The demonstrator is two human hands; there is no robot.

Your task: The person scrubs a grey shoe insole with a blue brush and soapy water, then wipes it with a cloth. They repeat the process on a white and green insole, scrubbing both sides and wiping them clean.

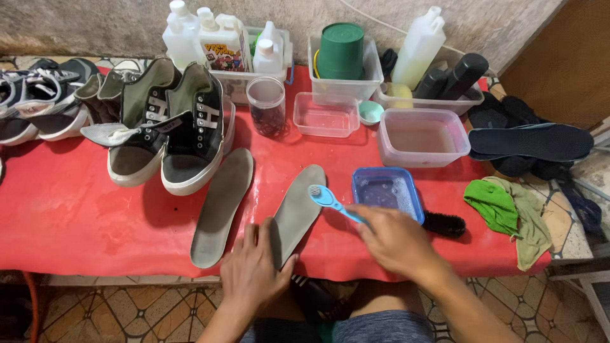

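Currently: insole scrub, brush on the right insole

Landmark is the right insole (297, 213), lying flat on the red table (63, 216), heel end toward the person. Left hand (253, 270) lies palm-down on its near end, fingers spread flat, nothing clasped. Right hand (395, 240) is just right of it, fingers closed round the handle of a blue brush (325, 197); brush head sits over the insole's upper right edge, bristles angled up. Can't tell if the head touches.

Second insole (222, 204) lies just left, parallel, not touching. Dark sneakers (168, 127) stand up-left, toes toward the person. Blue tub (386, 190) with foamy water is just right, black brush (443, 223) beside its far corner. Clear jar (266, 105) and empty clear box (326, 115) sit behind. Green rag (497, 204) lies well right, near the table edge.
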